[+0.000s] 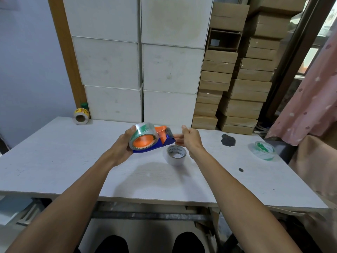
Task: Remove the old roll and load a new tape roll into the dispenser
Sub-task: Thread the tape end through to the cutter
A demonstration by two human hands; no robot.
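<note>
Quick count: one tape dispenser (165, 138), blue and orange. Three rolls of tape total: one clear roll (144, 136) loaded on the dispenser, one white-cored roll (176, 155) lying flat on the table (73, 161), one clear green-printed roll (264, 149) off near the right edge. Plus one roll of yellow stickers (81, 115) at the back left corner. Two hands, left (125, 143) and right (191, 138). Six white boxes (140, 61) stacked behind. Brown cartons (237, 84), too many to count properly.
</note>
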